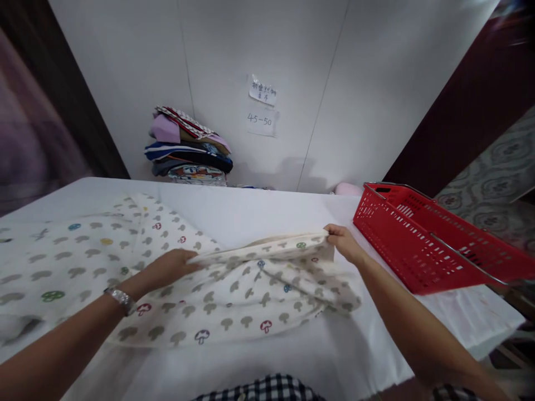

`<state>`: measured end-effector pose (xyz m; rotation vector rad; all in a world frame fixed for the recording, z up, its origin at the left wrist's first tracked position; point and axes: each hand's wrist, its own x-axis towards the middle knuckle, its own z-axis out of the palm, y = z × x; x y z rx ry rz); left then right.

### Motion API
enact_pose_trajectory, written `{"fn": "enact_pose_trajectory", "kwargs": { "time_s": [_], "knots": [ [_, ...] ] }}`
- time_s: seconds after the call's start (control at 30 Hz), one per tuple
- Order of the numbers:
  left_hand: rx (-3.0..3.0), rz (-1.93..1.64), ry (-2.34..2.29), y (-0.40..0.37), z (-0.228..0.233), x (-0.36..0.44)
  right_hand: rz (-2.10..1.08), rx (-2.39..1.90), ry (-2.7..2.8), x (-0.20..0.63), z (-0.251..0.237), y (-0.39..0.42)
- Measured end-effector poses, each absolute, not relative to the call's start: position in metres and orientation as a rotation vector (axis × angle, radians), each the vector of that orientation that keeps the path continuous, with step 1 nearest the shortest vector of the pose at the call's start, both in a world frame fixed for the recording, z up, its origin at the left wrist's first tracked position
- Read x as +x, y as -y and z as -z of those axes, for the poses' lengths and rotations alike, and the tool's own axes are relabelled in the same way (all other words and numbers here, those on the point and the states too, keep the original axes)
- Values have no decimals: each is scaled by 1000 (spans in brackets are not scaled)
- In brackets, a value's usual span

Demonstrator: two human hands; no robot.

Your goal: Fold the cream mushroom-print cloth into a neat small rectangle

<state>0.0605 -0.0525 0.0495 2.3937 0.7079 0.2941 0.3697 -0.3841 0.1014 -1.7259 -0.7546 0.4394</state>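
Mushroom-print cloth (pixel 234 301) on white table (pixel 259 214) — left hand (pixel 169 267), right hand (pixel 343 240), arms outstretched, each grip pinched on its folded edge

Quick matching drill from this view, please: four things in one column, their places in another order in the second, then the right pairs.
1. mushroom-print cloth
2. red basket
3. stack of folded clothes
4. paper notes

A. stuck on the wall
B. at the table's right edge
C. against the wall, far side of the table
D. spread on the table, edge pinched by left hand and right hand

Pairs: 1-D, 2-B, 3-C, 4-A
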Motion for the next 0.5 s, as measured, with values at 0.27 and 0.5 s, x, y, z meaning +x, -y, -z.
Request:
{"fn": "enact_pose_trajectory", "kwargs": {
  "time_s": [0.27, 0.5],
  "knots": [
    [2558, -233, -509, 106, -76, 87, -572, -1656, 865, 334, -108, 366],
    [2357, -556, 79, 213, -90, 159, -467, -1630, 1050, 317, -113, 368]
  ]
}}
